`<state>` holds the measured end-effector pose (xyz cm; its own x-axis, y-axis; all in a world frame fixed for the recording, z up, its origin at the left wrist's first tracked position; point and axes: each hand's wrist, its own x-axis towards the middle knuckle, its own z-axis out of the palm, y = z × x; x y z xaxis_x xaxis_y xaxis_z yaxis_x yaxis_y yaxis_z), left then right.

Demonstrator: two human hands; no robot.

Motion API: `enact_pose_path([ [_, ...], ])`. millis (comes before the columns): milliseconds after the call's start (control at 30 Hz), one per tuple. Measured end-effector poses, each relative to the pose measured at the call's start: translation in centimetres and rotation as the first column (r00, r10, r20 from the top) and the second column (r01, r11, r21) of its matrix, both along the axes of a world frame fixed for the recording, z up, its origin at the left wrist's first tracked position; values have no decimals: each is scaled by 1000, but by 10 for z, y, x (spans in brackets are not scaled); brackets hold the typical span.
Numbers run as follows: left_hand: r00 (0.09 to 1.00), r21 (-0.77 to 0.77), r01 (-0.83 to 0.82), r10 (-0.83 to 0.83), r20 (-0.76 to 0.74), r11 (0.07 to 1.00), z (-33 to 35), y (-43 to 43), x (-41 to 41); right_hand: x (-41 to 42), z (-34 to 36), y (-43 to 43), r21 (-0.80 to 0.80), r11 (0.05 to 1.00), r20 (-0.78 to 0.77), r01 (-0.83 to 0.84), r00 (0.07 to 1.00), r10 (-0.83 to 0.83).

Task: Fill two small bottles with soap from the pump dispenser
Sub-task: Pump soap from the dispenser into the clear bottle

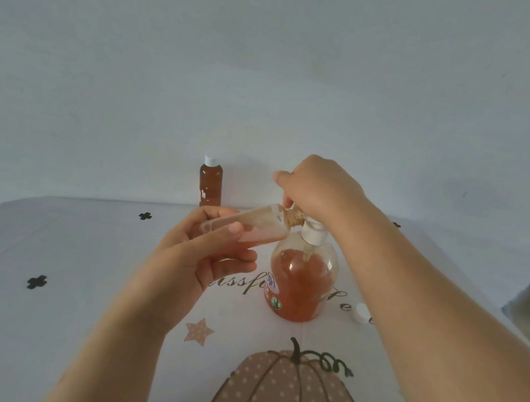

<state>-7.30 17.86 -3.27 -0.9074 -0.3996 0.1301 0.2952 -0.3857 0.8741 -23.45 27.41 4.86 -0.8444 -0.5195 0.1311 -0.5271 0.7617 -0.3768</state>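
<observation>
Filling second small bottle (246,228), gripped tilted in curled left hand (195,256); right hand (319,187) clamped over pump dispenser (300,283). Next: pressing steadily, keeping mouth under spout.

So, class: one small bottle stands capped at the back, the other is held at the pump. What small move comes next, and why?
Probably press the pump head down: the right hand sits atop the dispenser, the left hand holds the tilted bottle with its mouth at the spout, and it looks only partly filled.
</observation>
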Motion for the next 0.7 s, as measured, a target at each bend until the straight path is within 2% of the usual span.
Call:
enact_pose_path([
  [267, 999, -2, 23, -23, -47, 1000, 5, 4, 4, 10, 12, 5, -71, 997, -92, 42, 995, -49],
  [400, 995, 25, 45, -43, -88, 999, 7, 8, 4, 11, 21, 8, 3, 1000, -148, 28, 989, -27],
  [467, 995, 35, 47, -43, -88, 998, 7, 10, 4, 11, 22, 8, 35, 999, -142, 29, 990, -24],
  [700, 998, 30, 33, -31, -56, 999, 6, 5, 3, 13, 19, 4, 0, 1000, -67, 28, 997, -28],
])
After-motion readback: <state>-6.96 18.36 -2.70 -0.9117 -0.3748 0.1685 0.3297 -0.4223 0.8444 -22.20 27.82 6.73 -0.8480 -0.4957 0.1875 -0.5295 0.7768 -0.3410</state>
